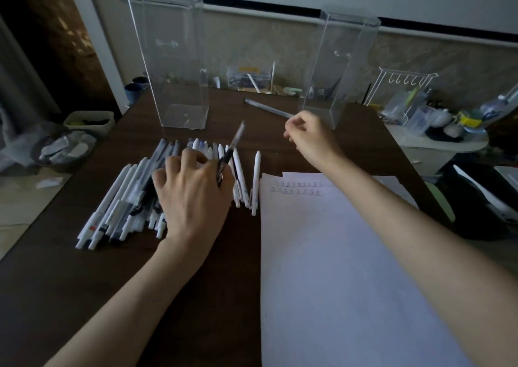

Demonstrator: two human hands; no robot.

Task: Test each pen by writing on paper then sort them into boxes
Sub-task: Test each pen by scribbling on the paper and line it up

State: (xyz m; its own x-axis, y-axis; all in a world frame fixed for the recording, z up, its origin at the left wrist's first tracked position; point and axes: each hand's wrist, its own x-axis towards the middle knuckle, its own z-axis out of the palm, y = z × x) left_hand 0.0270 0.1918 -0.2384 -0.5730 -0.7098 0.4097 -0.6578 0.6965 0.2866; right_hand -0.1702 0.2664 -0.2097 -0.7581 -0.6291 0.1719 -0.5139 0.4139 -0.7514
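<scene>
A pile of several white and dark pens [131, 198] lies on the dark wooden table [196, 296], left of a white sheet of paper [336, 268] with two short rows of test marks near its top. My left hand [193, 198] rests over the pile and holds a dark pen [231, 151] tilted up to the right. My right hand [308, 139] is raised near the right clear box [342, 67], fingers pinched on the end of a clear grey pen [266, 108] that points back left. The left clear box [173, 64] stands tall behind the pile.
Behind the boxes, a small clear container of cables and bits [246, 78] sits at the table's back edge. A white side table [437, 139] with cups and a wire rack is to the right. A basket [64, 148] and bin sit on the floor at left.
</scene>
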